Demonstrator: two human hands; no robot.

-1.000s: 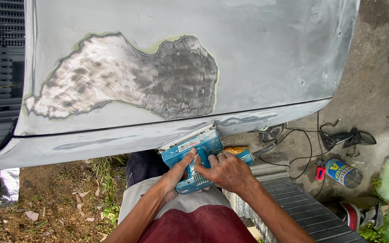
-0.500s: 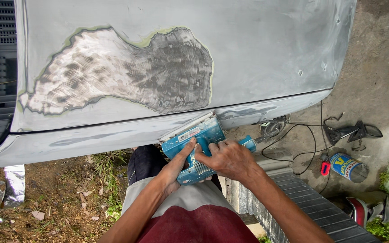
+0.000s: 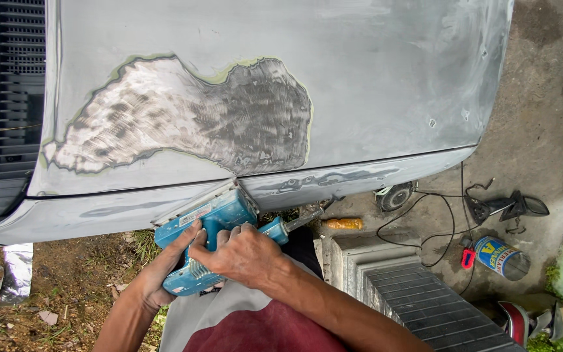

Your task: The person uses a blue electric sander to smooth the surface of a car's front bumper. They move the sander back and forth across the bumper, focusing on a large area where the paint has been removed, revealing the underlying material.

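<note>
A blue electric sander (image 3: 206, 225) is tilted against the lower edge of a grey car panel (image 3: 373, 85). My left hand (image 3: 161, 274) cups the sander's body from below and the left. My right hand (image 3: 242, 254) wraps over its top and handle. On the panel, a large irregular patch sanded to bare metal (image 3: 190, 120) lies just above the tool, ringed by a yellowish-green border.
A black grille (image 3: 14, 98) borders the panel on the left. On the concrete at right lie a black cable (image 3: 438, 221), a round can (image 3: 500, 256), an orange object (image 3: 343, 223), a detached car mirror (image 3: 509, 206) and a ribbed grey part (image 3: 412, 300). Dirt and litter lie lower left.
The sander and both hands have shifted left and slightly up along the panel's lower edge. The view has also moved a little, so the bare patch sits further right.
</note>
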